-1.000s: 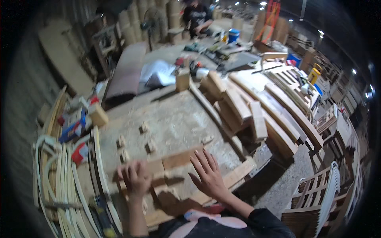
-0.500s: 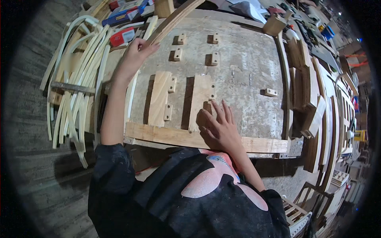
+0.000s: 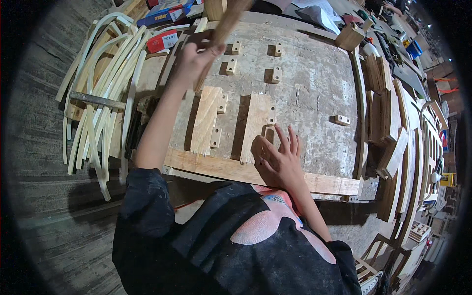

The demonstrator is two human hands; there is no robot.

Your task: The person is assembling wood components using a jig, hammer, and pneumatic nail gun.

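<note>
My left hand (image 3: 196,58) grips a wooden strip (image 3: 229,23) over the far left of the worn work board (image 3: 319,93). The strip is tilted, its top beyond the view's upper edge. Below it, two short planks with ragged near ends lie on the board: a left plank (image 3: 207,120) and a right plank (image 3: 254,125). Small drilled wooden blocks sit against their right sides. My right hand (image 3: 284,164), fingers spread, is by the right plank's near end, just above or on the surface; I cannot tell which. A wooden rail (image 3: 216,167) runs along the near edge.
More drilled blocks (image 3: 277,74) stand farther back, one block (image 3: 342,120) at right. Curved pale strips (image 3: 101,93) are heaped at left, near a red-and-white box (image 3: 162,41). Stacked boards (image 3: 388,110) line the right side. A wooden post (image 3: 350,37) rises at the far right corner.
My left hand has carried the strip to the right, and the strip looks steeper. My right hand keeps its place by the right plank. The whole view has shifted slightly.
</note>
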